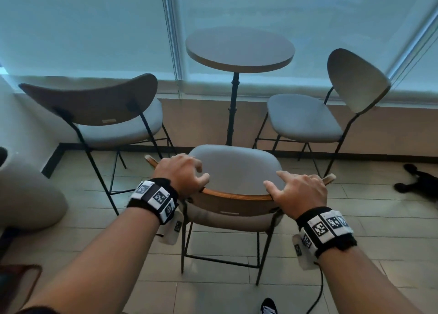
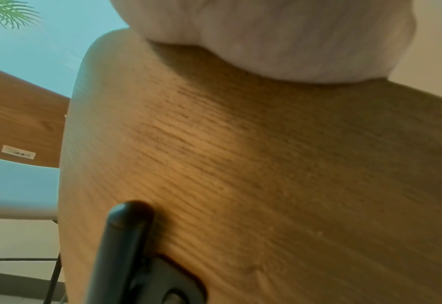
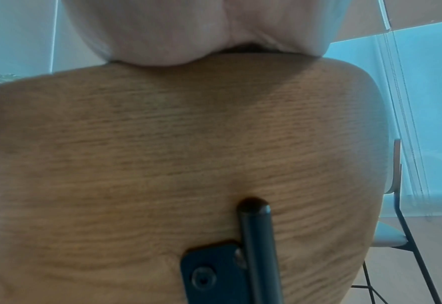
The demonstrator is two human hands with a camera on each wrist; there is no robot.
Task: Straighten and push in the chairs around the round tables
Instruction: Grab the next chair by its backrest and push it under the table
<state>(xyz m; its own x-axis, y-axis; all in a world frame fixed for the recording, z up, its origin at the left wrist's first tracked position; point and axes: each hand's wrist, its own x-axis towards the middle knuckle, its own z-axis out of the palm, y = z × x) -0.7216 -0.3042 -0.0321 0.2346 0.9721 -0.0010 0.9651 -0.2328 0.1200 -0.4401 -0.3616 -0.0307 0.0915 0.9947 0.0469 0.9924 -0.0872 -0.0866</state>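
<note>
A small round wooden table (image 1: 239,48) on a black post stands by the window. The nearest chair has a grey seat (image 1: 234,169) and a curved wooden backrest (image 1: 237,197), and faces the table. My left hand (image 1: 182,171) grips the backrest's left top edge, fingers curled over the front. My right hand (image 1: 298,190) holds the right top edge, index finger and thumb stretched toward the middle. In the wrist views each palm (image 2: 266,41) (image 3: 188,30) sits on the wood (image 2: 240,164) (image 3: 163,144), fingers hidden. A left chair (image 1: 94,105) and a right chair (image 1: 303,117) flank the table.
A black object (image 1: 417,183) lies on the tiled floor at the right. A grey rounded form (image 1: 28,195) sits at the left edge. Window blinds (image 1: 308,10) and a low wall run behind the table. My shoe (image 1: 269,306) shows below the chair.
</note>
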